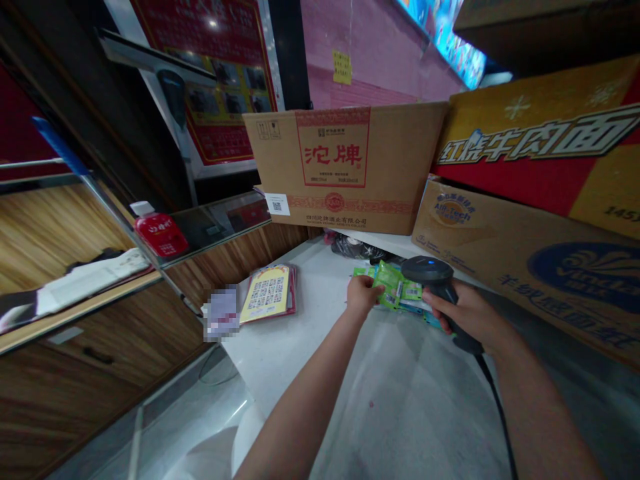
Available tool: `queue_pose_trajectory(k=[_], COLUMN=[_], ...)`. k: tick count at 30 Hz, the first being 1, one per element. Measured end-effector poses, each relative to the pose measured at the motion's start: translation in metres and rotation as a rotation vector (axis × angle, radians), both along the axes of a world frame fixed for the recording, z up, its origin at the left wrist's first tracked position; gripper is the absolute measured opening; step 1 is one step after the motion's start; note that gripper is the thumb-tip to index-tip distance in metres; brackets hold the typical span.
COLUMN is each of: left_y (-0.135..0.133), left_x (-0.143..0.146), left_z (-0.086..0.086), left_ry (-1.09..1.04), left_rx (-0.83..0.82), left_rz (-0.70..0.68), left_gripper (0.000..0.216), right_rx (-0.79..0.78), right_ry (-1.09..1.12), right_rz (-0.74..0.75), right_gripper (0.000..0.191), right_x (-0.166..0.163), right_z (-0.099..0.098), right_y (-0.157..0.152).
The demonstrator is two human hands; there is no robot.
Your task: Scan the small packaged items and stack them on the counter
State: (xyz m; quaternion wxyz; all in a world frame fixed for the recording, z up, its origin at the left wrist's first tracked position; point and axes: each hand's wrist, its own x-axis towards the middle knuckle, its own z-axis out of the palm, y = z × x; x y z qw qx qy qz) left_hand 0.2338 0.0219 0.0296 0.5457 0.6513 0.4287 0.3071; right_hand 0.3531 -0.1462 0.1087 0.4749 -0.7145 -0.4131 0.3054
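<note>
My left hand (362, 296) is closed on a small green packet (389, 283), held just above the white counter (310, 347). More green and blue packets (415, 301) lie right behind it. My right hand (463, 313) grips the handle of a dark barcode scanner (428, 271), whose head points down at the green packets. The scanner's black cable (495, 393) runs back along my right forearm.
A brown cardboard box (345, 170) with red print stands at the counter's back; large printed cartons (540, 200) are stacked on the right. A QR-code card (269, 293) lies on the counter's left. A wooden desk (90, 333) with a red stand (160, 233) is at left.
</note>
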Motion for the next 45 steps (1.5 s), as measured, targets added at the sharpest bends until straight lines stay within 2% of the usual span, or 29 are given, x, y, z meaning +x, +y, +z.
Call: queue_pose_trajectory(k=[3, 5, 9, 12, 15, 20, 27, 32, 36, 42, 45], left_y=[0.005, 0.01, 0.023, 0.029, 0.03, 0.025, 0.024, 0.025, 0.025, 0.022, 0.014], left_x=[-0.032, -0.058, -0.103, -0.12, -0.123, -0.124, -0.124, -0.123, -0.123, -0.123, -0.124], left_z=[-0.015, -0.026, -0.047, -0.056, -0.061, -0.063, -0.062, -0.062, -0.064, -0.062, -0.055], left_ry=[-0.292, -0.407, -0.365, -0.334, -0.351, -0.37, -0.247, -0.318, -0.305, -0.176, 0.073], left_rx=[-0.129, -0.104, 0.08, 0.154, 0.157, 0.14, 0.224, 0.162, 0.175, 0.197, 0.31], left_rz=[0.025, 0.106, 0.305, 0.372, 0.367, 0.357, 0.454, 0.391, 0.377, 0.412, 0.449], left_gripper=[0.021, 0.025, 0.028, 0.026, 0.026, 0.023, 0.014, 0.017, 0.019, 0.028, 0.024], right_rx=[0.026, 0.074, 0.15, 0.17, 0.097, -0.015, -0.067, -0.089, -0.087, -0.044, -0.039], right_ry=[0.005, 0.019, 0.057, 0.18, 0.216, 0.146, 0.144, 0.182, 0.2, 0.207, 0.211], right_rz=[-0.013, -0.029, 0.011, 0.081, 0.155, 0.183, 0.257, 0.243, 0.228, 0.215, 0.226], right_gripper=[0.03, 0.031, 0.031, 0.034, 0.033, 0.031, 0.025, 0.027, 0.029, 0.029, 0.029], right_x=[-0.009, -0.019, -0.041, -0.059, -0.075, -0.088, -0.088, -0.089, -0.089, -0.088, -0.088], right_z=[0.001, 0.002, -0.003, -0.014, -0.026, -0.036, -0.038, -0.035, -0.033, -0.032, -0.027], right_y=[0.005, 0.009, 0.016, 0.021, 0.025, 0.029, 0.029, 0.028, 0.028, 0.027, 0.026])
